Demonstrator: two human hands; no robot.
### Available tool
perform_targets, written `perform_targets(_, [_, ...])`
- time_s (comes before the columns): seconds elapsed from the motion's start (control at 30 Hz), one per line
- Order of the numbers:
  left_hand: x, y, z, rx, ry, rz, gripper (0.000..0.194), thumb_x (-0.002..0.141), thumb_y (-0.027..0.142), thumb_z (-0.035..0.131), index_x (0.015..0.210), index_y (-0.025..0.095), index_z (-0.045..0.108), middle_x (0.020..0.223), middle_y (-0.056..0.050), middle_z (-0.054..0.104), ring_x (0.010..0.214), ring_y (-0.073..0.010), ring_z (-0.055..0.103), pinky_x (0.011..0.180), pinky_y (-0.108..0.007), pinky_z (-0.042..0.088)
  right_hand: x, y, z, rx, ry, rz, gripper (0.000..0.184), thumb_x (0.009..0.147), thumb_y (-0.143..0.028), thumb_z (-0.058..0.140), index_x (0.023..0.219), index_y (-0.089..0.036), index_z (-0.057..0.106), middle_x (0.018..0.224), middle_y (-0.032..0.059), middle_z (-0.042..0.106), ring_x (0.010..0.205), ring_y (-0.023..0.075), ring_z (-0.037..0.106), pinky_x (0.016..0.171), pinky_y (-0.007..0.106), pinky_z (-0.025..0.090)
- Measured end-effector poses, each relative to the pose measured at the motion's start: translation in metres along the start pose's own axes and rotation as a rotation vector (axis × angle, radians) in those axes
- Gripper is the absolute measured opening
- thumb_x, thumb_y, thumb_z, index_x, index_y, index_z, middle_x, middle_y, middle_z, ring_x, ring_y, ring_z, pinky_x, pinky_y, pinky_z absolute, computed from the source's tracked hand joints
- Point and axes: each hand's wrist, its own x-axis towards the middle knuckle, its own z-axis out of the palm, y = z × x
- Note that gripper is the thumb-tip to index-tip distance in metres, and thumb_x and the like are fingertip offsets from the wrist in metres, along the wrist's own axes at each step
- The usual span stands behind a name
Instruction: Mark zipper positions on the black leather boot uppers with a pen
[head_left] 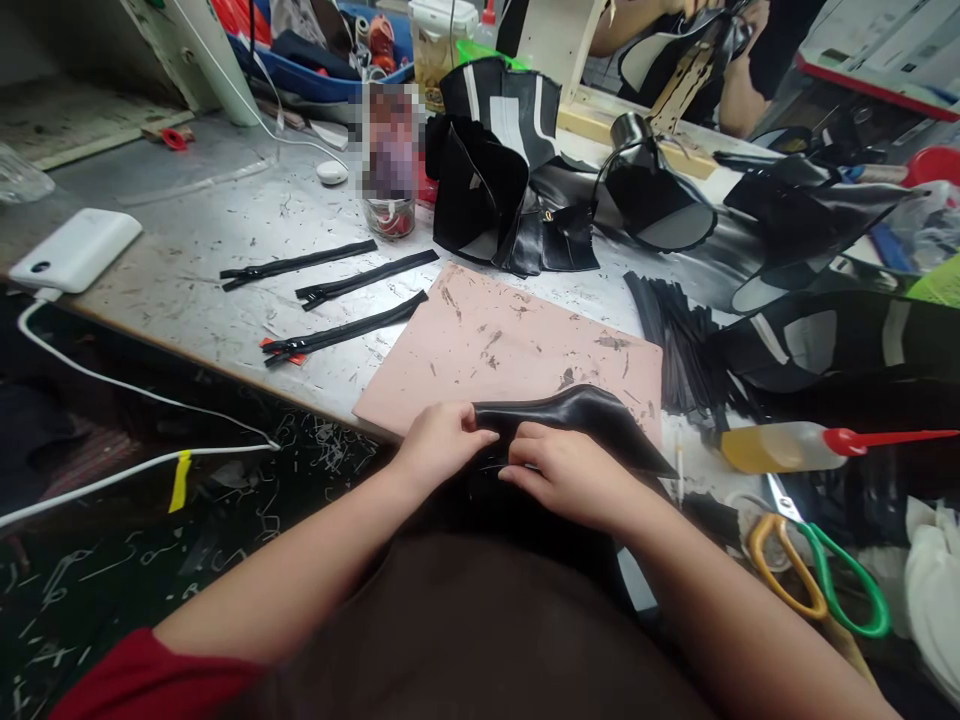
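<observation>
The left hand [442, 440] and right hand [566, 475] hold the leather [581, 406] between narrow fingers; its long axis runs sideways, its tip lying rightward, nearer the right hand.

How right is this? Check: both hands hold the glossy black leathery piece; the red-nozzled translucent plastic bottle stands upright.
Not upright: the head view shows the red-nozzled translucent plastic bottle lying on its side. Left hand and right hand do hold the glossy black leathery piece.
</observation>
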Motion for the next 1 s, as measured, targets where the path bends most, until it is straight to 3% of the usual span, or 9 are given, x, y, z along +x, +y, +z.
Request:
perform_targets(0.23, [0.0,0.005,0.0,0.092,0.114,0.069,0.03,0.057,0.029,0.072,0.047,0.021,0.045,0.045,0.003,0.044,0.05,-0.014,0.043,0.051,-0.024,0.028,0.007,0.005,0.004,0.023,-0.028,-0.018,0.025,0.084,-0.032,0.049,0.072,-0.018,0.066,0.082,0.0029,0.054,0.069,0.0122,0.053,0.064,0.023,0.041])
perform_targets(0.37, [-0.01,-0.01,-0.004,0.049,0.2,0.319,0.018,0.06,0.024,0.07,0.054,0.022,0.053,0.058,-0.001,0.052,0.065,-0.0179,0.049,0.066,-0.026,0.036,0.011,0.007,0.005,0.007,-0.055,-0.044,0.024,0.084,-0.032,0.051,0.072,-0.018,0.066,0.081,0.003,0.051,0.07,0.0129,0.052,0.065,0.024,0.041])
perform_targets(0.47, [-0.021,-0.028,-0.007,-0.097,-0.005,0.434,0.009,0.062,0.023,0.068,0.059,0.025,0.06,0.073,-0.006,0.062,0.074,-0.0202,0.053,0.081,-0.032,0.038,0.011,0.011,0.001,0.035,-0.087,-0.095,0.024,0.084,-0.032,0.05,0.071,-0.018,0.066,0.08,0.0027,0.05,0.071,0.0135,0.052,0.067,0.025,0.041])
perform_targets(0.57, [-0.027,-0.04,-0.006,-0.294,-0.214,0.31,0.008,0.059,0.022,0.069,0.06,0.027,0.063,0.083,-0.008,0.067,0.086,-0.0239,0.056,0.094,-0.038,0.033,0.01,0.016,-0.004,0.112,-0.132,-0.129,0.023,0.083,-0.032,0.051,0.072,-0.019,0.066,0.085,0.0027,0.051,0.074,0.0135,0.053,0.07,0.026,0.041])
perform_targets(0.67, [-0.026,-0.042,-0.003,-0.392,-0.278,0.2,0.009,0.057,0.022,0.07,0.058,0.027,0.064,0.088,-0.009,0.068,0.097,-0.0264,0.054,0.102,-0.04,0.026,0.009,0.019,-0.006,0.18,-0.169,-0.14,0.023,0.082,-0.032,0.051,0.072,-0.018,0.066,0.089,0.0029,0.052,0.076,0.0135,0.053,0.073,0.027,0.042])
perform_targets(0.77, [-0.023,-0.04,-0.002,-0.337,-0.249,0.256,0.011,0.055,0.021,0.071,0.059,0.027,0.063,0.088,-0.009,0.069,0.095,-0.0259,0.056,0.101,-0.04,0.028,0.009,0.021,-0.007,0.204,-0.171,-0.147,0.022,0.082,-0.031,0.052,0.072,-0.018,0.067,0.09,0.0031,0.052,0.075,0.0136,0.053,0.074,0.027,0.042])
perform_targets(1.0, [-0.023,-0.039,-0.002,0.014,-0.12,0.677,0.005,0.063,0.023,0.066,0.062,0.025,0.061,0.081,-0.008,0.069,0.072,-0.02,0.06,0.076,-0.032,0.043,0.01,0.025,-0.008,0.278,-0.2,-0.161,0.02,0.08,-0.03,0.054,0.069,-0.017,0.064,0.088,0.0017,0.052,0.075,0.0122,0.053,0.072,0.025,0.042])
